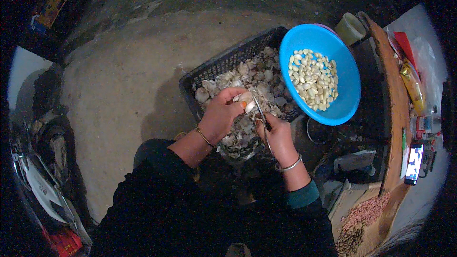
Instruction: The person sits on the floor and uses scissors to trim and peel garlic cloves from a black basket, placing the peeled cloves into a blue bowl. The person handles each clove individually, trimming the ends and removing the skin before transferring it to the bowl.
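Note:
My left hand (pixel 221 116) holds a partly opened garlic bulb (pixel 247 100) with pale cloves between thumb and fingers. In my right hand (pixel 277 132) is a slim metal tool (pixel 260 110), perhaps scissors or a knife, its tip against the bulb. Both hands are over a black plastic crate (pixel 228 51) of garlic bulbs and papery skins (pixel 246 71). More skins (pixel 239 139) lie in a heap below my hands. To the right of the crate a blue plastic basin (pixel 344 89) stands tilted towards me, with many peeled garlic cloves (pixel 312 78) in it.
A wooden table (pixel 396 107) at the right bears a lit phone (pixel 415 164), a yellow packet (pixel 411 85) and plastic bags. Below it, pink kernels (pixel 367 208) lie on cardboard. A pale bucket (pixel 350 28) is behind the basin. A wheeled vehicle (pixel 46 196) stands at the left on the concrete floor.

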Motion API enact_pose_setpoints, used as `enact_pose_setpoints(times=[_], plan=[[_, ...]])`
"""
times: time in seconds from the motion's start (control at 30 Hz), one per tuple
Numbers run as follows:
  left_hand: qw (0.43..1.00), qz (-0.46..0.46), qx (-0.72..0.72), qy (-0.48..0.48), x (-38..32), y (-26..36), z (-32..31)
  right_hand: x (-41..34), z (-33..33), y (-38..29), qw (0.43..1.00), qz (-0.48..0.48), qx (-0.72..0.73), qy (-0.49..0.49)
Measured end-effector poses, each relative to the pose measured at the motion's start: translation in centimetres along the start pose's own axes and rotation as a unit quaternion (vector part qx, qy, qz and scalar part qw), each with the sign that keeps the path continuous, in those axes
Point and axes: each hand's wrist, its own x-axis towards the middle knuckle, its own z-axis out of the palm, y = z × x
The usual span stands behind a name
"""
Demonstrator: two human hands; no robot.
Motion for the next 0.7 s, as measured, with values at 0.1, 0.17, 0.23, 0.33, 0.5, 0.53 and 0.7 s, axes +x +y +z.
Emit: enact_pose_setpoints(times=[0.1,0.17,0.23,0.33,0.5,0.53,0.7], plan=[[0.998,-0.016,-0.061,-0.006,0.0,-0.2,0.0,0.0,0.0,-0.1,0.999,0.018,0.039,-0.011],[0.982,-0.047,-0.183,-0.017,0.2,-0.6,0.1,-0.1,0.3,-0.3,1.000,0.012,0.013,-0.010],[0.970,-0.074,-0.230,-0.031,0.1,-0.7,0.0,-0.1,0.5,-0.2,1.000,0.012,-0.015,-0.011],[0.988,-0.009,-0.150,-0.046,1.0,-3.6,-1.1,0.1,0.8,0.2,0.999,0.009,-0.048,-0.010],[0.989,-0.040,-0.143,0.006,0.9,-4.8,-1.4,0.1,0.9,0.4,0.994,-0.042,-0.099,0.027],[0.973,-0.084,-0.214,0.034,0.4,-2.9,-0.5,0.0,0.9,0.1,0.992,-0.038,-0.117,0.031],[0.989,0.060,-0.131,-0.015,0.1,-3.7,-0.4,-0.2,0.5,-0.9,0.981,-0.044,-0.182,0.046]])
